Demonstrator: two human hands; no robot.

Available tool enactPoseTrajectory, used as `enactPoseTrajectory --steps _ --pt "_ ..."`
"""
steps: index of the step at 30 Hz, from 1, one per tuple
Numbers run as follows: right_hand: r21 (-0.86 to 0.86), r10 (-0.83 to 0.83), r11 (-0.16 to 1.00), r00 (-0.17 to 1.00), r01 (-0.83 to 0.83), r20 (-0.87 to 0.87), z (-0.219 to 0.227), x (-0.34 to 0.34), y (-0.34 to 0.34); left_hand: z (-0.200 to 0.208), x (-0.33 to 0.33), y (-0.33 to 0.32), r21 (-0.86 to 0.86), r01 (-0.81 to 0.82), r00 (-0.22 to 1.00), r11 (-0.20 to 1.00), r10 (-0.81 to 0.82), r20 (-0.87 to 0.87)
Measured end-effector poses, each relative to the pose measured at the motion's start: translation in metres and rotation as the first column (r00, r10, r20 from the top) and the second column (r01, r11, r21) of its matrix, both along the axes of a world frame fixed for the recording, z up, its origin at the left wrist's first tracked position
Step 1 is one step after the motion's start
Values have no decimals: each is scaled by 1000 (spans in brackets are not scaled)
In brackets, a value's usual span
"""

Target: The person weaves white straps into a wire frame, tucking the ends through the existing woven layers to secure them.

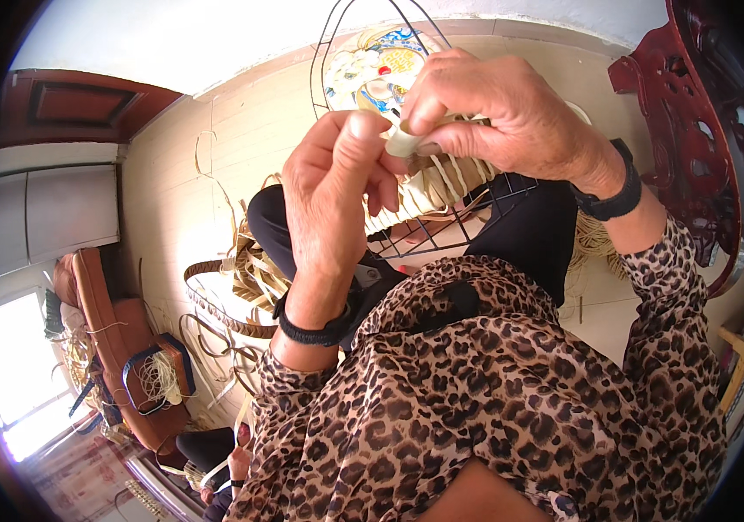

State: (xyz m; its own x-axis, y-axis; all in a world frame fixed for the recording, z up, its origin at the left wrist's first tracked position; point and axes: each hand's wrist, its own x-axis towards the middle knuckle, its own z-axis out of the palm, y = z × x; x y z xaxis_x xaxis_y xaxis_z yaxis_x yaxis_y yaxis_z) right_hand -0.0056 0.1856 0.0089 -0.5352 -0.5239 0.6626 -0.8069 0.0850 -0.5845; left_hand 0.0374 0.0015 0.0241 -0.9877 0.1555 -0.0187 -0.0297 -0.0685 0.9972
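A pale flat weaving strip [402, 142] bends in a short curl between my two hands. My right hand [502, 113] pinches it between thumb and fingers. Close by on the left, my left hand [337, 187] has its fingers curled against the strip's lower end and its thumb raised; part of that grip is hidden. Below the hands, a black wire frame [476, 228] rests across my lap, with pale strips wound around part of it. Its tall wire loop [318, 65] rises beyond the hands.
A round patterned stool top or mat [363, 65] lies beyond the frame. Carved dark red furniture [693, 139] stands at right. Loose strips [254, 278] and a woven band lie at left, near a brown sofa [106, 322] with bundled strands. Another person's hand [237, 461] shows at lower left.
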Motion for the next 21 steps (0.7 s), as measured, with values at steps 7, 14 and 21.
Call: enactPoseTrajectory --steps 7,14,21 --pt "99 -54 994 998 52 18 12 -6 2 9 0 10 -318 -104 950 942 0 -312" --pt "-14 413 887 779 -462 472 24 -26 -5 3 -12 8 -490 -453 549 744 -200 -811" --pt "187 467 690 628 -699 622 20 -65 -14 3 -6 4 -565 -509 331 650 -458 -825"
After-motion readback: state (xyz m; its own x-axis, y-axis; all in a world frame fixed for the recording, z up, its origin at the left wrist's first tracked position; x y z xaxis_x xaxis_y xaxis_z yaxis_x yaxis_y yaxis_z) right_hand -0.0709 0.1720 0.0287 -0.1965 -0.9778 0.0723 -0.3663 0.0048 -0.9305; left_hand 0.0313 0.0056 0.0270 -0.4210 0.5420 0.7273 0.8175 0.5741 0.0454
